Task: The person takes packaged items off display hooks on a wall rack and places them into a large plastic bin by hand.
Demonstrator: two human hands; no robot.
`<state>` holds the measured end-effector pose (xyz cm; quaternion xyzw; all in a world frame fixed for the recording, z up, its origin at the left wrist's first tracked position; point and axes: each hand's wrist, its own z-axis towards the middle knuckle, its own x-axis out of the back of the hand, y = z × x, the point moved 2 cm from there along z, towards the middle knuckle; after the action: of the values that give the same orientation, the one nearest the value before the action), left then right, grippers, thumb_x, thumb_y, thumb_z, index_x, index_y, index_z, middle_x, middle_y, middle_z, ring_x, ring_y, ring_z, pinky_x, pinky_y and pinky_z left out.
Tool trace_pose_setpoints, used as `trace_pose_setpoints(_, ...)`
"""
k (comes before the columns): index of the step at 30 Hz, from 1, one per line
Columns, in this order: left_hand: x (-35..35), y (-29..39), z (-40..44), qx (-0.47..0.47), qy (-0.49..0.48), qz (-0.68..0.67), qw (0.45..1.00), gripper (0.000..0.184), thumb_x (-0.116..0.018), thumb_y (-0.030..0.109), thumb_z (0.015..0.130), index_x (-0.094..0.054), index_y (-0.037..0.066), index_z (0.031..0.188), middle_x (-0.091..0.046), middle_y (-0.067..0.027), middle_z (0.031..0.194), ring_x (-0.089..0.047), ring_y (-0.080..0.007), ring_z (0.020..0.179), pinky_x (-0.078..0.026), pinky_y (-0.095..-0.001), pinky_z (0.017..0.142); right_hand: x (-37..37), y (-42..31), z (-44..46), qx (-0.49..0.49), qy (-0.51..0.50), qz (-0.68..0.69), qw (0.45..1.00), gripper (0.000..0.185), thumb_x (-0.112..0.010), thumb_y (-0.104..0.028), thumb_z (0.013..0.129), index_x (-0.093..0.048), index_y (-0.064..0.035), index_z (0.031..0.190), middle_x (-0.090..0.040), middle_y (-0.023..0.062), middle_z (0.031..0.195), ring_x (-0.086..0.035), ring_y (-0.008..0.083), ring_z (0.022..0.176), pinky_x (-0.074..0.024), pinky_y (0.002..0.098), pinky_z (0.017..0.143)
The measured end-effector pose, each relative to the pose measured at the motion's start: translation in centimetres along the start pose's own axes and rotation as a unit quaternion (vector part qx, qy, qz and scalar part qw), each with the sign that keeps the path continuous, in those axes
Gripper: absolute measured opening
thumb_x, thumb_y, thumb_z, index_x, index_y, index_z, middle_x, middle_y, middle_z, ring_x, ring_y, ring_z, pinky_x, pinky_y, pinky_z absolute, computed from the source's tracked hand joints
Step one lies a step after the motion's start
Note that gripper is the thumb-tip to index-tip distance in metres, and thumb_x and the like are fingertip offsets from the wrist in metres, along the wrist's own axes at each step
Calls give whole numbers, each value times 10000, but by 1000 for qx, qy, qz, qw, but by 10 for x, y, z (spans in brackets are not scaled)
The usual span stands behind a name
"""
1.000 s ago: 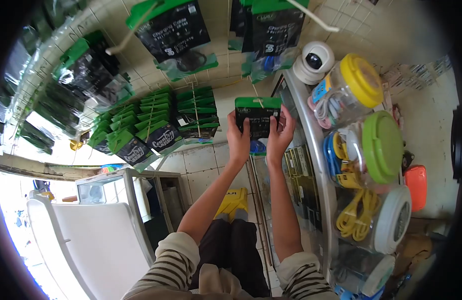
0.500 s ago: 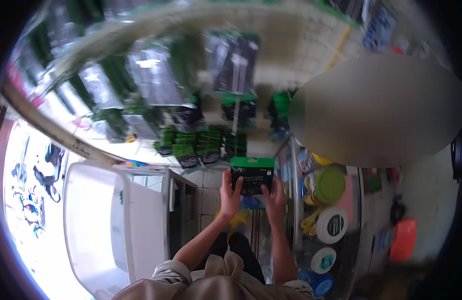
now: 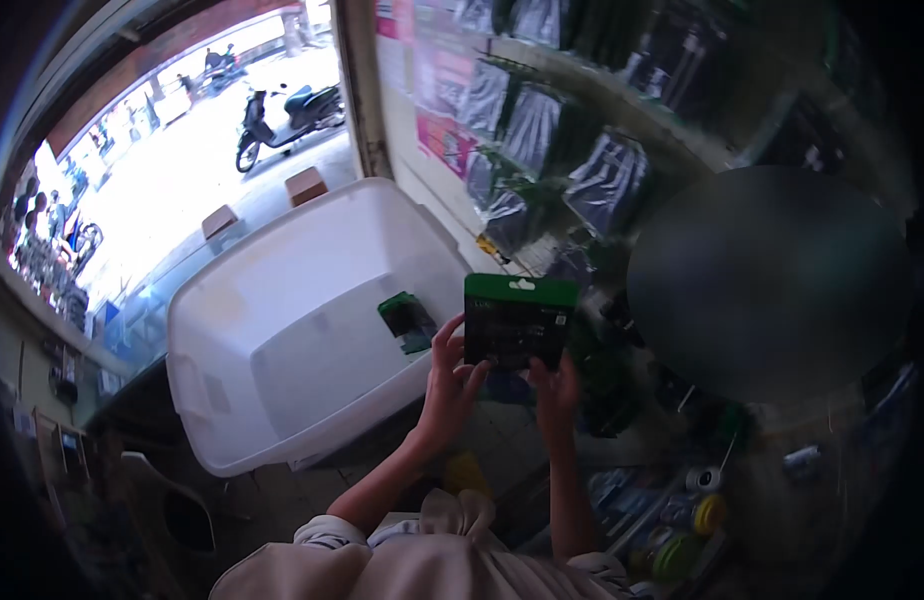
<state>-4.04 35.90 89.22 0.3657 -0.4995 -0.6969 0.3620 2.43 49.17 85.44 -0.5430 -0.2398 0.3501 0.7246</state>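
Note:
A black packet with a green top strip and a hang hole (image 3: 518, 322) is held upright between both hands, its printed face towards me. My left hand (image 3: 450, 377) grips its lower left edge, the thumb at the bottom. My right hand (image 3: 555, 388) is closed on the lower right part. Just left of the hands stands a large white plastic tub (image 3: 312, 250). Inside the tub, near its right side, lies another green and black packet (image 3: 408, 322).
Plastic-wrapped packets (image 3: 607, 180) hang on the wall at the upper right. Lidded jars (image 3: 710, 514) stand at the lower right. A chair back (image 3: 172, 500) is at the lower left. Beyond the tub, a scooter (image 3: 287, 120) stands outside the opening.
The view has swung left, bringing the tub's inside and the street into sight. The packet, earlier beside the hanging stock, is now near the tub's right side, still in both hands.

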Motion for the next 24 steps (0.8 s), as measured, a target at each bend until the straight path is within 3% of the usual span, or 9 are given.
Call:
trace_pose_setpoints(6,106,-21,36,-33,131,62,989,646,-456,-116,761,-162,113,1289,-454,-96,1011,-494,-188,980,-466,-289,781,-130,12,73,-9,-207,27,978,173,-552,-116,809,-500,14,911,-583,66,759,-561,95,635,-438,229,557)
trace_pose_setpoints(8,135,-37,54,-63,187,86,976,670,-469,-129,735,-191,120,1291,-490,-95,942,-539,-163,878,-454,-261,685,-167,30,96,-18,-246,37,968,183,-563,-108,797,-491,10,916,-583,71,757,-567,103,618,-438,229,546)
trace_pose_setpoints(13,181,-91,104,46,235,111,965,629,-454,-140,751,-184,91,1271,-479,-130,958,-558,-210,881,-517,-293,697,-232,95,142,-67,-278,-70,956,250,-593,-76,754,-462,-3,954,-588,95,754,-587,154,595,-449,258,534)
trace_pose_setpoints(16,196,-151,120,88,236,213,944,628,-457,-128,744,-177,70,1271,-493,-139,964,-569,-208,859,-505,-284,670,-250,167,154,-123,-299,-215,921,333,-618,-125,738,-445,-2,994,-579,105,766,-600,193,701,-459,276,593)
trace_pose_setpoints(17,199,-170,122,109,225,230,940,637,-471,-110,727,-174,52,1267,-523,-153,947,-581,-232,851,-486,-311,674,-253,195,156,-110,-295,-269,910,366,-617,-120,719,-434,2,1012,-571,147,823,-585,245,761,-451,336,663)
trace_pose_setpoints(18,199,-187,124,113,240,240,934,637,-511,-21,685,-202,19,1241,-581,-193,852,-557,-351,838,-422,-404,731,-255,220,158,-96,-289,-321,897,401,-615,-114,699,-424,7,1030,-563,190,881,-570,298,822,-443,397,733)
trace_pose_setpoints(20,203,-236,126,162,203,255,931,677,-540,-2,672,-177,5,1244,-567,-219,909,-530,-378,901,-414,-407,768,-254,271,160,-163,-315,-370,859,424,-597,-135,699,-411,16,1048,-530,213,950,-539,325,883,-418,413,782)
trace_pose_setpoints(21,201,-251,126,168,203,253,931,677,-540,-2,672,-177,5,1244,-567,-219,909,-530,-378,901,-414,-407,768,-249,292,159,-224,-336,-417,814,448,-580,-155,699,-397,25,1066,-497,237,1018,-508,353,943,-392,428,831)
trace_pose_setpoints(24,198,-296,132,260,154,295,906,709,-583,21,685,-162,10,1254,-541,-192,1024,-555,-318,916,-429,-364,784,-242,345,158,-279,-357,-452,768,465,-545,-171,700,-378,36,1082,-443,256,1084,-468,381,987,-367,432,867)
